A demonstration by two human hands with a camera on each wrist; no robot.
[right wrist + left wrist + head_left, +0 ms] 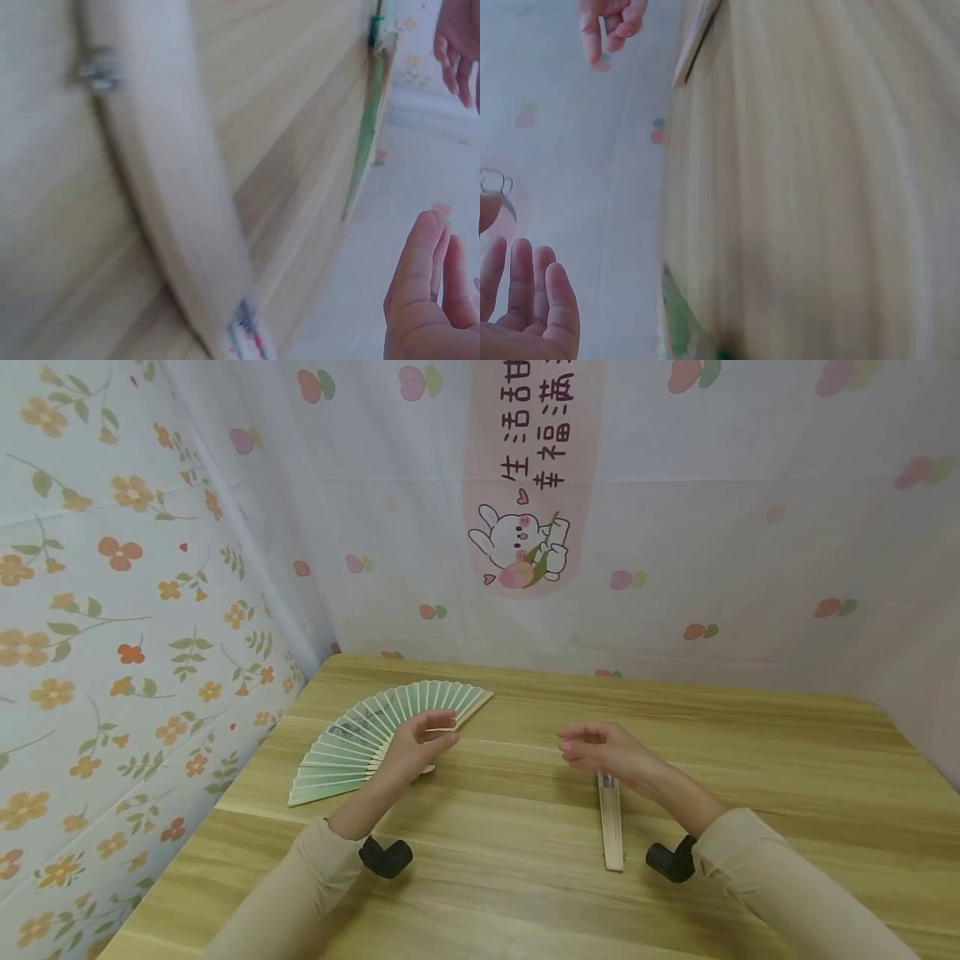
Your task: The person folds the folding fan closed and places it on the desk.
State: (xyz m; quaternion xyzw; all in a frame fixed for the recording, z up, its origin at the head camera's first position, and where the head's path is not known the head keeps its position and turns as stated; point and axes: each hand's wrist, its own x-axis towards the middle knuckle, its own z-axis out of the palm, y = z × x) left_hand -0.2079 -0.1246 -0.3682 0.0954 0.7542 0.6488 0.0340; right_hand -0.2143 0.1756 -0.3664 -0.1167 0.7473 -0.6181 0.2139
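A green folding fan [360,735] lies spread on the left of the wooden table [495,860], with dark writing on its leaf. My left hand [416,747] hovers over the fan's right part, fingers relaxed and holding nothing; in the left wrist view its fingers [536,289] are spread apart. To the right lies a folded fan [611,827] with pale wooden ribs. Above its far end hangs my right hand [611,750], also holding nothing and hiding that end in the head view. The right wrist view shows the folded fan [172,172] close up, bluish and red marks near one end.
A white curtain [675,510] with a rabbit print hangs behind the table. On the left is a flower-patterned cloth [135,652]. A black wrist device [386,857] sits at the left cuff, another black device [672,860] at the right cuff.
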